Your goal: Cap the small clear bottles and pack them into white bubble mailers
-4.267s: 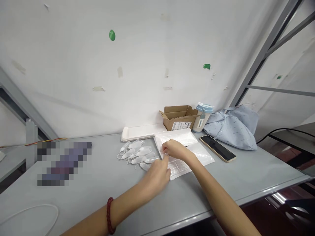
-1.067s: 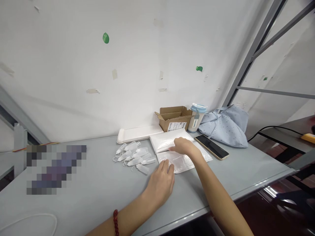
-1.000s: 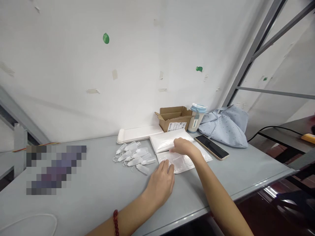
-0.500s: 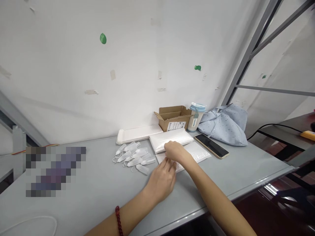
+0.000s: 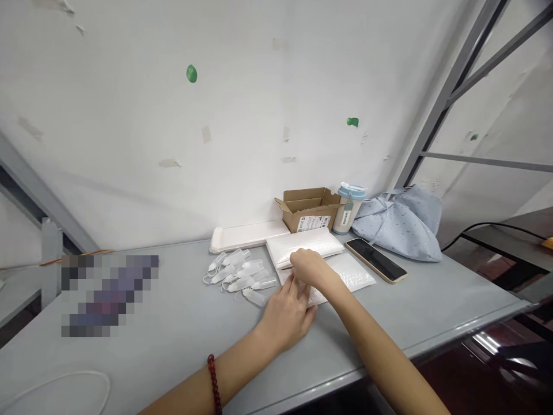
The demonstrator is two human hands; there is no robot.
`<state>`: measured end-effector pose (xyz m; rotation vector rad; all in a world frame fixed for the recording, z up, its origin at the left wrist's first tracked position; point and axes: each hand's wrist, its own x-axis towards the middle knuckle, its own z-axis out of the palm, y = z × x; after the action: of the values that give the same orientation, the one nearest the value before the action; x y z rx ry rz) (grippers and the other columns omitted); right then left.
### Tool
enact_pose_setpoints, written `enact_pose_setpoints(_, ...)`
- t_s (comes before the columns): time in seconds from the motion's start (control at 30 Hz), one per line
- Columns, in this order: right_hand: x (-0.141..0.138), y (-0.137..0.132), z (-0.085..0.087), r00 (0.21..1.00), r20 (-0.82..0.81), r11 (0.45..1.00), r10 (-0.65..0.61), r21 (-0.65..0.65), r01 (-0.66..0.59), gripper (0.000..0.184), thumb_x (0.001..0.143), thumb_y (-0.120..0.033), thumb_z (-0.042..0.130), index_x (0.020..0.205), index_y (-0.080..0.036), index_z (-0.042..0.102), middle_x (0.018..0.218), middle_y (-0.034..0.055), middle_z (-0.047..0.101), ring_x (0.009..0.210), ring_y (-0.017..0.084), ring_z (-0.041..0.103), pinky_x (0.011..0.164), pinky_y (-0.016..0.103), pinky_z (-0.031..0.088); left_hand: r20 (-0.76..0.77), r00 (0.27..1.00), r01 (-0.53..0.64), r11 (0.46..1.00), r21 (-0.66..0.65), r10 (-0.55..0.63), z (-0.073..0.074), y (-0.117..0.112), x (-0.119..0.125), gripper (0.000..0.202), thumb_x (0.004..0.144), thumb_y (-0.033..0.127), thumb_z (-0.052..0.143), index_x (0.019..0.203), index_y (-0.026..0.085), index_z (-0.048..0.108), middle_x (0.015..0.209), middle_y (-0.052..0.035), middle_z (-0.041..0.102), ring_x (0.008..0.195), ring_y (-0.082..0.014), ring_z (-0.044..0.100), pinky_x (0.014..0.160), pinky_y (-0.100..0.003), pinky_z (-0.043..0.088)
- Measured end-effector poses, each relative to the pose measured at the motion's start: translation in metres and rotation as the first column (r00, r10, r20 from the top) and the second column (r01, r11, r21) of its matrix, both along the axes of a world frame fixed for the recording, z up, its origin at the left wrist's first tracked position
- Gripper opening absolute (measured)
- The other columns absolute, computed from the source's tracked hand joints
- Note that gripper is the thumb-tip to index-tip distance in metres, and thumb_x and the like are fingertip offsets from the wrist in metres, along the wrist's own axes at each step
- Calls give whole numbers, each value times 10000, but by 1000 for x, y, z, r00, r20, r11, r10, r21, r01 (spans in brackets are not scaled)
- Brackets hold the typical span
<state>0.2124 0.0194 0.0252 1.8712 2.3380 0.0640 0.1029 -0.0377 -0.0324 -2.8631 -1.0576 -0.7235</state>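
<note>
On the grey table point(image 5: 181, 323) lies a white bubble mailer point(image 5: 349, 274), and both my hands are on its near left end. My left hand point(image 5: 289, 314), red bead bracelet at the wrist, rests on the mailer's near corner with fingers bent against it. My right hand point(image 5: 309, 268) is curled over the mailer's edge just beyond, fingers pinched on it. A stack of further white mailers point(image 5: 302, 246) sits right behind. Several small clear plastic bottles point(image 5: 239, 274) with looped cords lie just left of my hands.
Along the wall stand a flat white tray point(image 5: 246, 236), an open cardboard box point(image 5: 309, 208), a blue-lidded cup point(image 5: 349, 208) and a pale blue cloth bag point(image 5: 400, 222). A phone point(image 5: 375, 259) lies right of the mailers. A white cable loop point(image 5: 56, 392) lies near left; a metal frame point(image 5: 453, 86) rises right.
My right hand drew back from the stack of mailers onto the near mailer's left end, and my left hand moved up to meet it there. The view shifted slightly.
</note>
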Motion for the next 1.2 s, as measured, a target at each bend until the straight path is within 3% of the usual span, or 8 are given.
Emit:
enact_pose_setpoints(0.07,1,1,1,1000,-5,1000,-1,15,2,177,802,-128,506,891,-113,659,829,163,659,818,245,647,646,277,435,29,999,-20,1000,-7,20,10,9,-5,295,863,313,472,1103,148,522,1131,-131,584,1076,-263,529,840,-398,495)
enact_pose_setpoints(0.13,4,1,5,1000,-12,999,-14,50,15,201,847,-163,468,917,-117,650,847,163,653,844,248,639,654,279,428,66,990,-124,992,-24,126,26,29,-18,243,886,325,428,953,159,592,1007,-107,623,970,-239,562,806,-375,491)
enact_pose_setpoints(0.27,9,1,13,998,-33,991,-53,118,57,291,914,-239,370,907,-127,639,853,154,640,840,248,629,643,281,407,0,916,-402,916,4,402,52,94,-61,297,881,274,403,947,111,643,966,-137,640,1023,-269,509,853,-364,431)
enact_pose_setpoints(0.43,7,1,14,994,-97,987,-45,150,60,292,911,-298,392,878,-143,637,831,128,646,794,236,622,607,272,375,-223,879,-426,904,27,421,51,145,-101,260,811,231,478,962,136,667,954,-118,664,959,-267,523,829,-341,401)
enact_pose_setpoints(0.7,5,5,7,992,-122,981,-22,188,45,292,919,-326,384,896,-152,618,855,111,654,795,216,619,613,264,363,-277,855,-422,899,118,438,37,144,-98,320,860,156,349,763,133,652,847,-162,650,920,-289,525,737,-369,375)
enact_pose_setpoints(0.93,6,13,-3,975,-219,957,34,289,32,218,903,-291,433,919,-155,602,909,104,642,871,215,593,637,265,409,-164,842,-482,853,202,514,54,144,-104,277,879,156,336,834,126,607,879,-142,627,897,-273,526,711,-358,376)
enact_pose_setpoints(1.07,2,17,-14,943,-274,838,189,546,-9,165,852,-231,517,967,-137,587,1002,131,604,991,252,523,730,317,461,-90,852,-478,837,266,516,61,131,-111,237,890,167,354,848,146,586,881,-115,609,867,-255,525,702,-350,373)
enact_pose_setpoints(1.2,-6,19,-22,916,-203,670,347,737,-90,291,802,-192,570,1077,-98,552,1139,174,547,1108,285,458,891,393,432,-43,940,-278,832,480,339,48,100,-115,216,853,73,379,783,149,568,807,-94,602,805,-240,518,686,-351,360)
